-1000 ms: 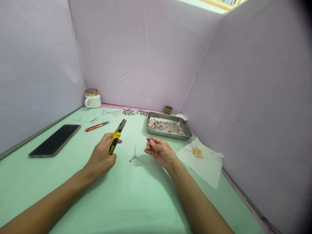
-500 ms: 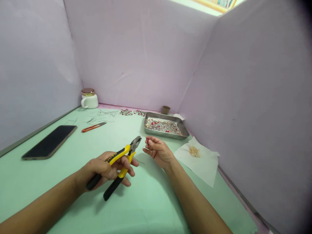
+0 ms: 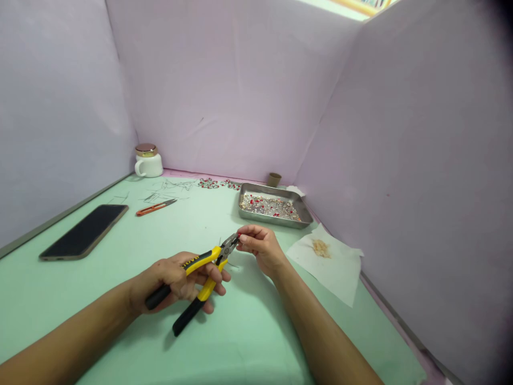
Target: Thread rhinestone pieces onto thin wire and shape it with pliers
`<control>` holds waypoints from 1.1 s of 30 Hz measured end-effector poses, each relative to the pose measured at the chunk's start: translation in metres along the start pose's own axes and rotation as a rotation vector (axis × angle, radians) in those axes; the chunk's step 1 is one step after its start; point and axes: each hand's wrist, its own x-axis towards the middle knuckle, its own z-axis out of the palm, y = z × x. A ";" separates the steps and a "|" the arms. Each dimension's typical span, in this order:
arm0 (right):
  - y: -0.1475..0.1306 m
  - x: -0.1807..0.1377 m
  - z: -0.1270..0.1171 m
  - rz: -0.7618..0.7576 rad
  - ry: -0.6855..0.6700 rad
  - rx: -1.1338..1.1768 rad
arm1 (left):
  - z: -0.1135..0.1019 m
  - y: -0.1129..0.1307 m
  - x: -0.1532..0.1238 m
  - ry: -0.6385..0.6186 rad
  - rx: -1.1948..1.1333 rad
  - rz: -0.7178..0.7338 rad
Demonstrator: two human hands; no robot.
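Note:
My left hand (image 3: 176, 278) is wrapped round the yellow-and-black handles of a pair of pliers (image 3: 200, 267). The handles are spread and the steel jaws point up and right. My right hand (image 3: 260, 248) is closed in a pinch right at the jaw tips, holding a small beaded piece with a red bead (image 3: 239, 235); what else is in the fingers is too small to make out. A thin bent wire (image 3: 232, 264) lies on the green table (image 3: 120, 326) just under the jaws.
A metal tray (image 3: 306, 216) of red and silver beads sits at the back right. White paper (image 3: 340, 267) with tan bits lies right of my hand. A phone (image 3: 84, 231), orange snips (image 3: 154, 207), loose wires, a lidded white mug (image 3: 148, 161) and a small cup (image 3: 274, 179) are further back. Lilac walls enclose the table.
The left hand swung the pliers from upright down to a low grip with handles spread, then brought the jaws up to the right hand's pinched fingertips. The right hand stayed roughly in place.

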 end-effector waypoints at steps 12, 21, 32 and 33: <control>0.007 0.004 -0.003 -0.086 0.000 -0.058 | 0.003 0.004 -0.001 0.011 0.034 -0.014; 0.004 0.003 -0.002 -0.054 0.041 0.041 | 0.005 0.009 -0.003 0.004 0.053 0.019; 0.006 0.004 -0.003 -0.039 0.038 -0.004 | 0.001 0.006 -0.001 -0.014 0.055 -0.006; 0.006 0.005 -0.004 -0.045 0.032 -0.013 | 0.000 0.005 0.000 -0.014 0.057 -0.015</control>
